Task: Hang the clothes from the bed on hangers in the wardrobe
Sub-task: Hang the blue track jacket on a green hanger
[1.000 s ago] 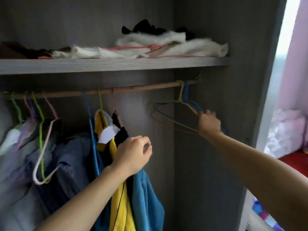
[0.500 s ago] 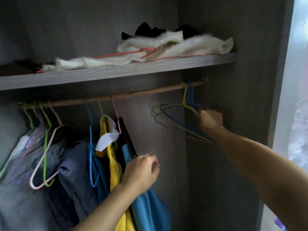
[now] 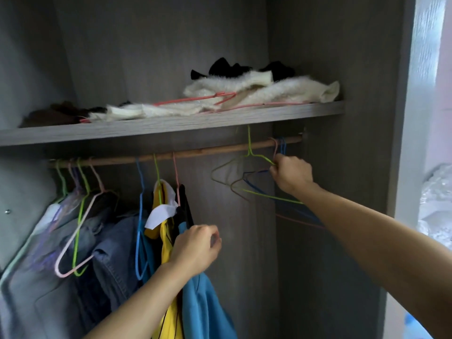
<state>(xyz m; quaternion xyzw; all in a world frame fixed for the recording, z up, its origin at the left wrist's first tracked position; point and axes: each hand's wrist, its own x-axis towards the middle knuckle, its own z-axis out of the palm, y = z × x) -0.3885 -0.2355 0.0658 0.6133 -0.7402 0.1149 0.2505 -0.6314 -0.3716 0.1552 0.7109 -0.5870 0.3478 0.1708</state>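
**Right grip on green hanger, right end of rod**

- Right grip (image 3: 291, 176): fingers curled round the wire shoulder of the green hanger (image 3: 254, 156). The hand sits just below the rod (image 3: 208, 151), near its right end.
- The green hanger's hook stands above the rod line, close under the shelf (image 3: 171, 123) front edge. Can't tell whether the hook clears the rod or only crosses in front of it. Very little headroom there.
- Empty hangers (image 3: 281, 146), blue and pink, are hooked on the rod just right of that hook. Their frames fan down and left under the right forearm, tangled with the green one.
- The wardrobe side wall (image 3: 354, 179) is just beside the right grip, so that side is tight.
- Left grip (image 3: 195, 248): fingers curled, at the right edge of the hung clothes, touching or just off the blue garment (image 3: 203, 304). Can't tell whether it pinches cloth.
- Hung clothes: blue garment, yellow garment (image 3: 166, 243) and denim jacket (image 3: 110, 253), packed along the left and middle of the rod. Two empty hangers, pink and green (image 3: 73, 241), hang in front of the denim.
- Open room: a bare rod span between the pink hook (image 3: 175, 167) and the green hanger, with only the back panel behind it.
- Shelf top: a white fluffy pile (image 3: 256, 89) reaches the front edge, and a pink hanger (image 3: 195, 101) lies on it.
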